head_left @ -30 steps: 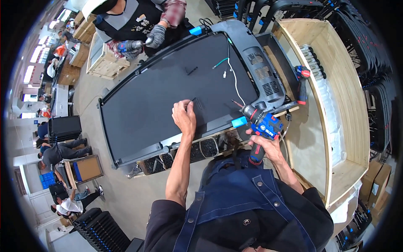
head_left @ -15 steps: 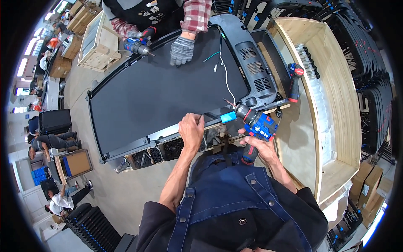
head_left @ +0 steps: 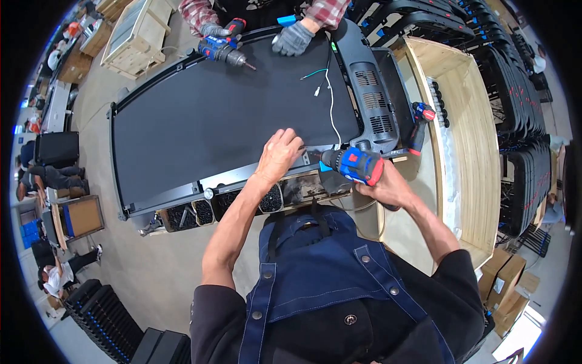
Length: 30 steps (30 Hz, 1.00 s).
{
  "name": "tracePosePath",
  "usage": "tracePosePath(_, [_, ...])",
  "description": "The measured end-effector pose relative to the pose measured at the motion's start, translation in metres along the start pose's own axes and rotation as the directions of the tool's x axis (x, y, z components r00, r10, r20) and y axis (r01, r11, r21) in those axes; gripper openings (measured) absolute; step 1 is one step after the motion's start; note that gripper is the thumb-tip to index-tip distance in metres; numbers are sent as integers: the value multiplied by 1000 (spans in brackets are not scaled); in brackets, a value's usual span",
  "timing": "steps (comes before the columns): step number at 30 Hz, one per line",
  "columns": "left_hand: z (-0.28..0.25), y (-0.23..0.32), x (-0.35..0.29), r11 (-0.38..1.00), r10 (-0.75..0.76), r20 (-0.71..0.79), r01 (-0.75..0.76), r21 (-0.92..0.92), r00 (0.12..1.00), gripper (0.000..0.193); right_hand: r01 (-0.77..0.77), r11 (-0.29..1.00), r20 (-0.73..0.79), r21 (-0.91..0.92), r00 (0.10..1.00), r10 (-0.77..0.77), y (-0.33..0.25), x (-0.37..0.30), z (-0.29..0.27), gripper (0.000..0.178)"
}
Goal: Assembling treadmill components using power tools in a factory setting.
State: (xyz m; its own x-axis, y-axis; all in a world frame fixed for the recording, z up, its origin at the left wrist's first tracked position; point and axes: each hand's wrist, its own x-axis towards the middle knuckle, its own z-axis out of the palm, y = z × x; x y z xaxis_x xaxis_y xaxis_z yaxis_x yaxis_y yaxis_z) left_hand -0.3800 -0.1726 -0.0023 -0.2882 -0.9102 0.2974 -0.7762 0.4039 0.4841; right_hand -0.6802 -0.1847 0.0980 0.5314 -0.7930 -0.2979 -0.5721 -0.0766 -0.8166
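Grasps blue-and-red cordless drill [head_left: 357, 165] in right hand [head_left: 389, 184], pointing leftward at black-and-silver metal side rail [head_left: 227, 178] of flat black deck [head_left: 194, 115]. Curls fingers of left hand [head_left: 279, 155] just beside — cannot tell whether pinching anything. Likely aligning for fastening; calls for squaring drill, steadying rail.

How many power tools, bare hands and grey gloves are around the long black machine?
Power tools: 3 (near drill, far drill, side tool)
Bare hands: 2 (left hand, right hand)
Grey gloves: 2 (drill-side glove, other glove)
Total: 7
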Motion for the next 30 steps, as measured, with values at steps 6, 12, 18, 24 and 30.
tracePosePath(6, [2,-3,-4,999,-49,-26,48,-23,998,17,-44,966,227,-255,968,104,-30,47,-14,25])
tracePosePath(12, [1,-5,-4,997,-66,-6,66,-27,998,17,1,923,333,-386,933,139,-40,70,-16,25])
tracePosePath(18, [1,-7,-4,997,-71,15,72,-31,997,17,-4,913,421,-409,887,192,-47,82,-15,30])
tracePosePath(24, [1,-11,-5,998,-38,13,38,-49,999,14,169,805,381,-568,921,75,-64,76,-2,35])
tracePosePath(30, [5,-15,-7,997,-12,1,12,-79,1000,6,376,633,501,-677,865,23,-104,74,15,38])
